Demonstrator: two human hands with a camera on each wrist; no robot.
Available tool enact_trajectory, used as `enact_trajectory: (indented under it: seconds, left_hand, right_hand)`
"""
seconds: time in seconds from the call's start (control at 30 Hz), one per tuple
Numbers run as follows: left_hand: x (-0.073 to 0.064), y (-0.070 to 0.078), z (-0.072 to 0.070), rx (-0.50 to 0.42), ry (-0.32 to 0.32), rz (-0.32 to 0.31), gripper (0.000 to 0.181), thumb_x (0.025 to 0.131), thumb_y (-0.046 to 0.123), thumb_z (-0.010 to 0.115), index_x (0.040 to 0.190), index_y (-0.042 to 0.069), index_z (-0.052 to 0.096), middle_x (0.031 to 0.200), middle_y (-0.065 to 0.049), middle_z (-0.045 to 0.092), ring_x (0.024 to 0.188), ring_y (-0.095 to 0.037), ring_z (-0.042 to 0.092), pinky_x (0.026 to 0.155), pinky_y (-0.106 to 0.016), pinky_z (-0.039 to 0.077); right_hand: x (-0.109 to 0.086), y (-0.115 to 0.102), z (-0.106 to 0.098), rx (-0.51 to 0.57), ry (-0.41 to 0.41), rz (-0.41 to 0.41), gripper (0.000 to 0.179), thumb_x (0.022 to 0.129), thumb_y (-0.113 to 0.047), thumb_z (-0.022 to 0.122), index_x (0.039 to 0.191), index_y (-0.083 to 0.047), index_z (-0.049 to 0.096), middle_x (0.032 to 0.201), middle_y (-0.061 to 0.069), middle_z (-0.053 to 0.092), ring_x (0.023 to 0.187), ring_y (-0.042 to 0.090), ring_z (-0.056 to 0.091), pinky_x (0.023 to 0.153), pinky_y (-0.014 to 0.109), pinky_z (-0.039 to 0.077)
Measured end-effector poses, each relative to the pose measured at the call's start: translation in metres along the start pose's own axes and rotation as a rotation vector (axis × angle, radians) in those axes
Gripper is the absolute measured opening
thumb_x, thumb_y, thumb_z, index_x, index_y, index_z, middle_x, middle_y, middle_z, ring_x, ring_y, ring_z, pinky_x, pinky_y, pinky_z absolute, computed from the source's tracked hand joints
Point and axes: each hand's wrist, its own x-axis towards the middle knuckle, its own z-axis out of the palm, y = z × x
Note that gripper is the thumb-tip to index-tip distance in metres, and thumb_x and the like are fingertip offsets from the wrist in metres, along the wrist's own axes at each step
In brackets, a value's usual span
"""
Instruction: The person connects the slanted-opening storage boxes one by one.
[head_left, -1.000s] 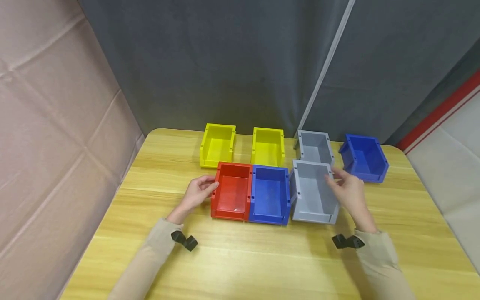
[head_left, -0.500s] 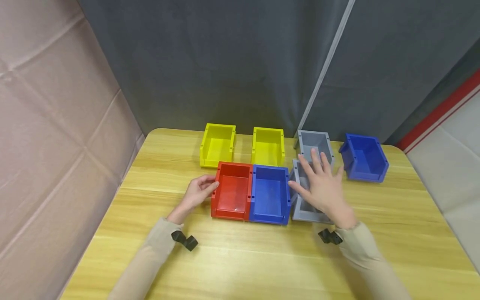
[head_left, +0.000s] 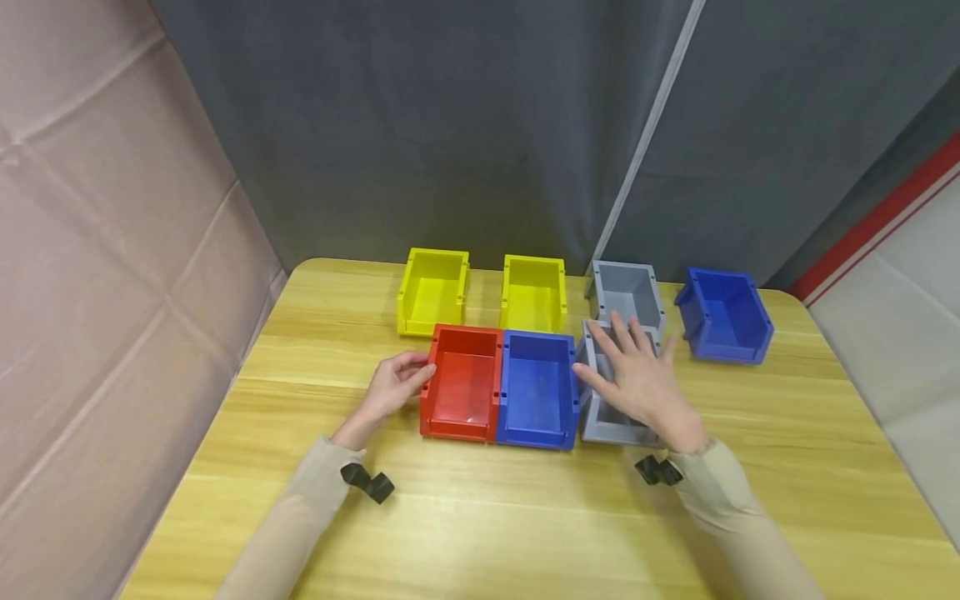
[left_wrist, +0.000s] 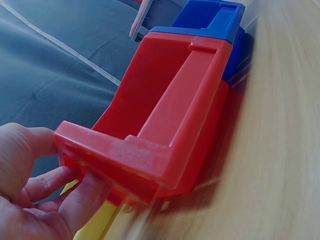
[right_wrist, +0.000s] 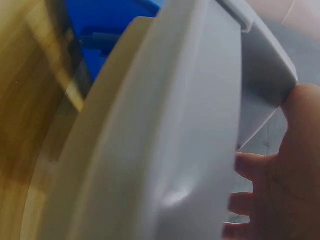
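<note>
In the middle of the head view, three open-fronted plastic bins make up the front row on the wooden tabletop (head_left: pixel 480 525): a red bin (head_left: pixel 465 387), a front blue bin (head_left: pixel 536 392) and a front grey bin (head_left: pixel 609 423). The left hand (head_left: pixel 392 387), left of centre, pinches the red bin's outer rim, thumb on the edge and fingers beneath it. Right of centre, the right hand (head_left: pixel 643 387) lies over the front grey bin with its fingers spread apart, clamped on nothing, the thumb reaching to the rim beside the front blue bin. Judging by the layout, lining up this row seems nearly done: red and blue sit flush, while whether grey touches blue I cannot tell. Behind, two yellow bins (head_left: pixel 433 300) (head_left: pixel 534 302), a rear grey bin (head_left: pixel 627 287) and a rear blue bin (head_left: pixel 726 317) at right stand apart from one another, apparently not yet joined up, if they belong to the work
</note>
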Motion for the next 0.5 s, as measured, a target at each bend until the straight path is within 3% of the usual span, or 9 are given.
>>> enact_trajectory:
  seconds: [0.33,0.5]
  left_hand:
    - [-0.002,0.001,0.000,0.020,0.014,0.013,0.035,0.091,0.007,0.061,0.122,-0.009,0.053,0.115,-0.027,0.058,0.091,-0.028,0.063,0.071,-0.028,0.056]
    - [-0.003,0.003,0.000,0.023,0.006,0.024,0.035,0.091,0.007,0.060,0.122,-0.009,0.053,0.114,-0.026,0.058,0.089,-0.025,0.063,0.071,-0.028,0.056]
  right_hand:
    - [0.002,-0.004,0.014,-0.038,-0.077,0.012,0.084,0.088,-0.072,0.031,0.152,-0.020,0.014,0.155,0.019,0.005,0.139,0.044,0.002,0.099,0.074,-0.001]
    - [0.000,-0.001,0.028,-0.034,-0.049,0.012,0.080,0.089,-0.068,0.035,0.152,-0.021,0.014,0.155,0.019,0.006,0.139,0.043,0.001,0.099,0.074,0.001]
